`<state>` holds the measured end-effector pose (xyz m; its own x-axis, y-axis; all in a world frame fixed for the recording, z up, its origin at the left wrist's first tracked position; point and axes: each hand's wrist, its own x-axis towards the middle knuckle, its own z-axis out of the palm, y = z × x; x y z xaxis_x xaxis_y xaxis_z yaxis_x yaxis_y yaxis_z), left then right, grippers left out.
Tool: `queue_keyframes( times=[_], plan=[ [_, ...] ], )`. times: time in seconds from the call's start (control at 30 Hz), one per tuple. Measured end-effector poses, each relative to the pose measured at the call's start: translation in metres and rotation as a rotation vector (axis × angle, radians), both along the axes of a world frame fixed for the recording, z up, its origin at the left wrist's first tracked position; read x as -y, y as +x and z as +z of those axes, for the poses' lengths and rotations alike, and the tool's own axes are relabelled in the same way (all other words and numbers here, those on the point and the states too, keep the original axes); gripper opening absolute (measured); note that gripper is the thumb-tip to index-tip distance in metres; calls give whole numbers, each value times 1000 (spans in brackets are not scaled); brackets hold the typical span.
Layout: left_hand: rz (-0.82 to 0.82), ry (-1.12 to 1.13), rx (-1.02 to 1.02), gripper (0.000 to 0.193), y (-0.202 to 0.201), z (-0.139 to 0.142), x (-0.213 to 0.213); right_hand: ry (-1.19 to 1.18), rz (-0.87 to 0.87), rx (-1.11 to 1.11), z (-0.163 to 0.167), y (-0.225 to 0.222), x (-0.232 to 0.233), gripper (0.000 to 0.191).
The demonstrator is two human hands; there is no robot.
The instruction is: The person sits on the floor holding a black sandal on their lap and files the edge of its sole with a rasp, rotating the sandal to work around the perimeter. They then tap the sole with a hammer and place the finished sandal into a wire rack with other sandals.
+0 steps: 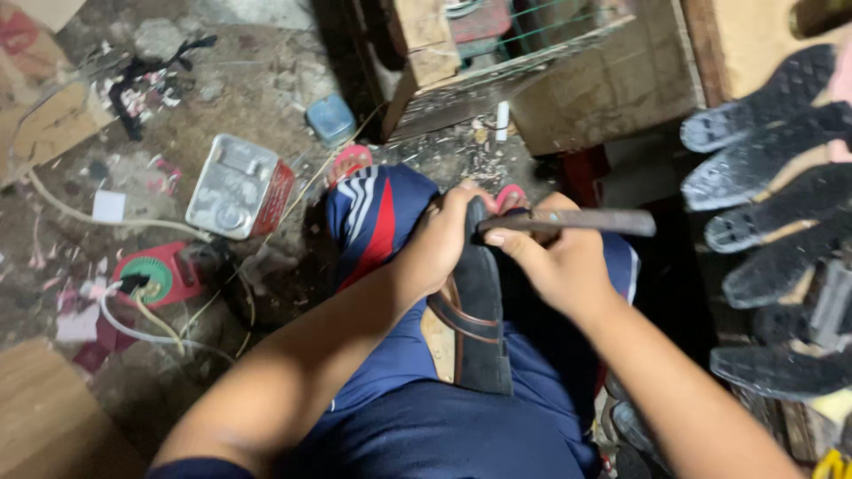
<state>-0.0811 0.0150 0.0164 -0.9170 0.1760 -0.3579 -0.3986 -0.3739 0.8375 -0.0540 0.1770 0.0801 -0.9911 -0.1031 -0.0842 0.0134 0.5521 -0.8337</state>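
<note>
A brown shoe with a black sole (475, 310) stands on edge on my lap, toe pointing away from me. My left hand (442, 238) grips its front end from the left. My right hand (552, 257) is closed around a dark metal tool (577, 220), a hammer-like bar lying across the top of the sole and sticking out to the right. My knees are in dark blue shorts with red and white stripes (377, 213).
A row of black shoe soles (772, 177) hangs at the right. On the dirty floor to the left lie a metal tin (238, 186), a red round device with cables (155, 275) and a small blue container (330, 117). Wooden blocks (603, 89) stand ahead.
</note>
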Motion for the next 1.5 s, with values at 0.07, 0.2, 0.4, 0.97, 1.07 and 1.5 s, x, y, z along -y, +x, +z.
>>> queue_keyframes(
  times=[0.07, 0.2, 0.4, 0.97, 1.07, 1.5],
  plan=[
    [-11, 54, 63, 47, 0, 4, 0, -58, -13, -41, 3, -4, 0, 32],
    [2, 86, 173, 47, -1, 5, -2, -248, -204, -19, 8, -12, 8, 32],
    [-27, 110, 323, 42, 2, 10, -7, 66, 50, 116, 16, -28, -4, 34],
    [-241, -719, -1179, 81, 74, 170, 25, -353, -59, -306, 112, 125, -22, 25],
    [-240, -729, -1247, 82, 81, 164, 26, -224, 24, -409, 116, 131, -23, 30],
    [-174, -763, -1090, 99, 108, 160, -8, -394, -218, -270, 94, 130, -51, 63]
  ],
)
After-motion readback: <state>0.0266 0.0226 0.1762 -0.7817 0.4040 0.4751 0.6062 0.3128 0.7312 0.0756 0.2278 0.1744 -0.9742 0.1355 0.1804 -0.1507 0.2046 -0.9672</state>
